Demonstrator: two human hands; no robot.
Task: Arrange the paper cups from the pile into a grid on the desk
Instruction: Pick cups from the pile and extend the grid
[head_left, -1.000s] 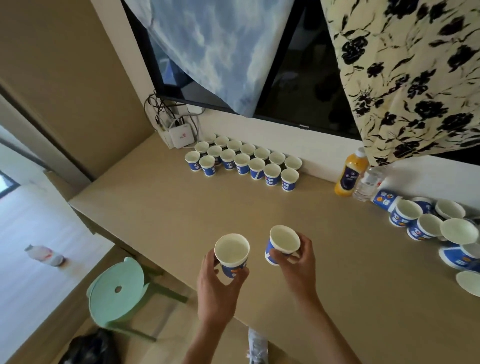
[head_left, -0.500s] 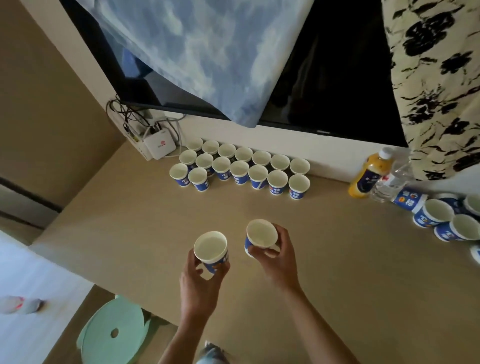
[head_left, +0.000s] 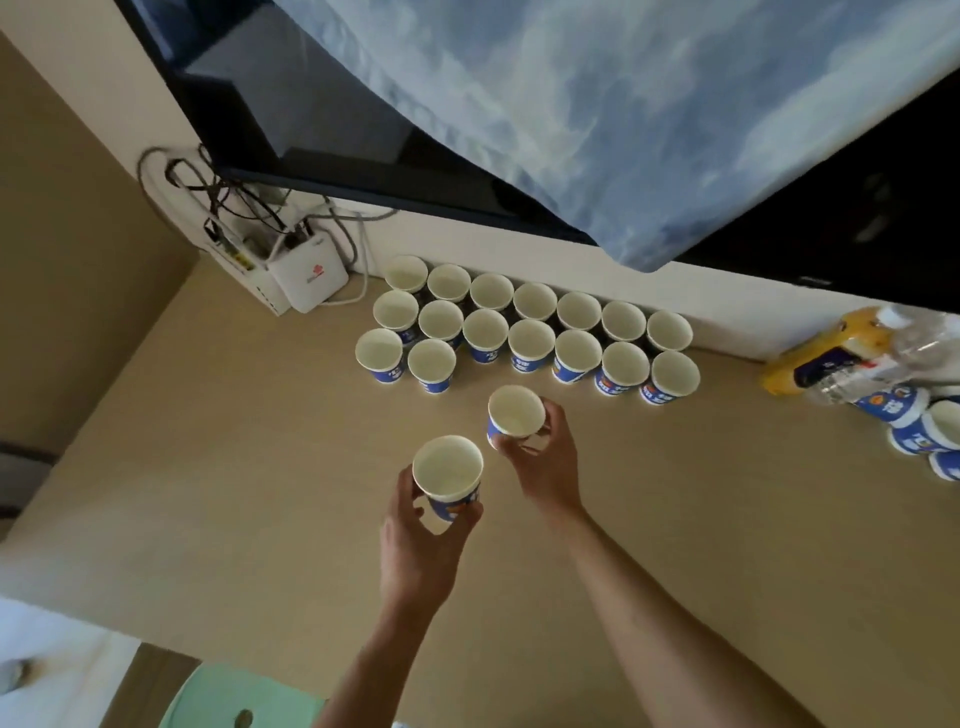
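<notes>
The left hand (head_left: 421, 540) grips one upright paper cup (head_left: 448, 475) by its lower wall, over the desk (head_left: 234, 467). The right hand (head_left: 545, 462) grips a second cup (head_left: 516, 411), slightly tilted, just in front of the grid of cups (head_left: 530, 332), which stands in rows against the back wall. The pile of cups (head_left: 914, 426) lies at the right edge, beside an orange bottle (head_left: 810, 348) and a clear bottle (head_left: 883, 364). A white router (head_left: 309, 278) sits left of the grid.
</notes>
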